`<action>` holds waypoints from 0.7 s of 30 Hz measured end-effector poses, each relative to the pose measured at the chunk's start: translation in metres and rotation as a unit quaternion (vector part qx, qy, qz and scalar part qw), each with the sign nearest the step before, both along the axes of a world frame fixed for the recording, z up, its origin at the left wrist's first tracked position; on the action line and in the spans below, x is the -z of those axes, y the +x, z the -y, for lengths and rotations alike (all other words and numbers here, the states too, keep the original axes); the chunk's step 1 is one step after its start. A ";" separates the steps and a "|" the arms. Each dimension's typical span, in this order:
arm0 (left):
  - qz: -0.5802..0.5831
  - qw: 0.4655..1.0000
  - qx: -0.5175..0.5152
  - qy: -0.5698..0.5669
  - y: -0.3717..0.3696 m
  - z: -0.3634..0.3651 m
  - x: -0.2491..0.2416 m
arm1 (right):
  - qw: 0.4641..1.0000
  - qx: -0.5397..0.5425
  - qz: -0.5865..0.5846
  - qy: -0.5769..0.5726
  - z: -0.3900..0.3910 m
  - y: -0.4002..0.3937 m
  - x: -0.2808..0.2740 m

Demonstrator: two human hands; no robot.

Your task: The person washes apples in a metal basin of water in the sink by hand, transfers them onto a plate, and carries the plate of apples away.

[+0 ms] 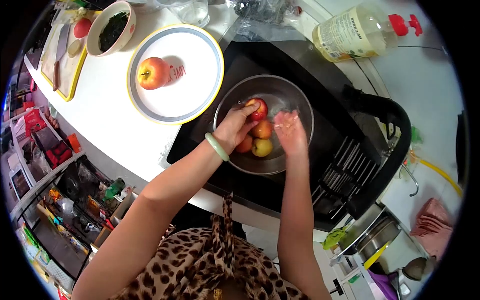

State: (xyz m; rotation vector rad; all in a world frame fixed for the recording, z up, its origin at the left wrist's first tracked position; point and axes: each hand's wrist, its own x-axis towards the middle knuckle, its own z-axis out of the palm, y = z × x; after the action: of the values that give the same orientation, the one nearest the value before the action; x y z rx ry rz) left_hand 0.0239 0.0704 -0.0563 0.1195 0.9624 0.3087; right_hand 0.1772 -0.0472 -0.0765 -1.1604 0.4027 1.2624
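Observation:
A round metal basin (306,100) with water in it sits in the dark sink. My left hand (236,125), with a pale green bangle (216,146) on the wrist, is closed on a red apple (259,109) over the basin. Below that apple lie an orange-red apple (262,129), a yellow apple (262,147) and a third apple (244,144) partly covered by my left hand. On the basin's right side, my right hand (291,131) is open and wet, its fingers blurred by water.
One apple (153,73) rests on a white plate (200,102) to the left. Behind it stand a bowl of dark greens (131,30) and a cutting board (75,82) with a knife (61,47). A red-pump bottle (350,32) is at upper right; a black faucet (395,112) curves right of the basin.

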 end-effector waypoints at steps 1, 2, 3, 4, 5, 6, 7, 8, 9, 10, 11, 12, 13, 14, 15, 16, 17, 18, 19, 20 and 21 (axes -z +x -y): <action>0.033 0.999 0.007 -0.024 0.003 0.003 -0.002 | 0.981 -0.166 0.080 0.065 0.002 0.002 -0.035; 0.074 0.996 0.020 -0.050 0.010 0.009 -0.007 | 0.941 -0.233 0.239 -0.056 -0.001 -0.017 -0.082; 0.097 0.993 0.044 -0.047 0.014 0.014 -0.014 | 0.888 -0.239 0.390 -0.043 0.005 -0.020 -0.089; 0.118 0.991 0.044 -0.049 0.017 0.021 -0.019 | 0.814 -0.240 0.529 -0.029 0.007 -0.023 -0.094; 0.137 0.988 0.044 -0.050 0.019 0.028 -0.025 | 0.745 -0.236 0.624 -0.030 0.008 -0.027 -0.100; 0.153 0.986 0.044 -0.051 0.021 0.035 -0.034 | 0.702 -0.263 0.661 -0.019 0.005 -0.030 -0.100; 0.191 0.978 0.081 -0.033 0.020 0.038 -0.051 | 0.753 -0.241 0.612 -0.009 0.007 -0.035 -0.091; 0.170 0.981 0.090 -0.030 0.019 0.045 -0.064 | 0.800 -0.217 0.559 0.001 0.009 -0.039 -0.083; 0.176 0.974 0.135 -0.044 0.015 0.044 -0.063 | 0.822 -0.215 0.527 -0.015 0.006 -0.038 -0.092; 0.182 0.965 0.178 -0.057 0.011 0.042 -0.063 | 0.876 -0.217 0.429 -0.031 0.004 -0.031 -0.093; 0.178 0.961 0.206 -0.042 0.010 0.043 -0.063 | 0.914 -0.215 0.339 0.056 0.007 -0.021 -0.086; 0.174 0.956 0.234 -0.029 0.008 0.044 -0.069 | 0.936 -0.209 0.244 0.140 0.011 -0.015 -0.084; 0.171 0.950 0.260 -0.016 0.007 0.046 -0.073 | 0.955 -0.204 0.175 0.129 0.017 -0.014 -0.084; 0.160 0.956 0.244 -0.019 0.008 0.052 -0.070 | 0.949 -0.195 0.236 0.080 0.022 -0.016 -0.084; 0.148 0.963 0.226 -0.021 0.011 0.061 -0.065 | 0.936 -0.188 0.294 0.032 0.024 -0.022 -0.088; 0.135 0.969 0.208 -0.022 0.015 0.067 -0.062 | 0.918 -0.180 0.352 -0.014 0.022 -0.031 -0.096; 0.104 0.979 0.175 -0.032 0.017 0.075 -0.059 | 0.903 -0.166 0.386 -0.092 0.024 -0.049 -0.107; 0.108 0.990 0.056 -0.073 0.023 0.086 -0.062 | 0.710 -0.227 0.660 -0.094 0.031 -0.063 -0.101; 0.112 0.991 0.043 -0.063 0.023 0.093 -0.064 | 0.701 -0.210 0.674 -0.098 0.036 -0.068 -0.099; 0.117 0.991 0.030 -0.052 0.021 0.098 -0.065 | 0.692 -0.192 0.688 -0.102 0.038 -0.070 -0.098; 0.120 0.989 0.066 -0.059 0.019 0.099 -0.068 | 0.756 -0.182 0.618 -0.119 0.039 -0.067 -0.100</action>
State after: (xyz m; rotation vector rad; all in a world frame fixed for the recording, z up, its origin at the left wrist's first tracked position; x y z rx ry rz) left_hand 0.0427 -0.0284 0.0119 0.0356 0.7274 0.1402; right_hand 0.1101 -0.0859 0.0236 -2.0802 -0.7157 0.4948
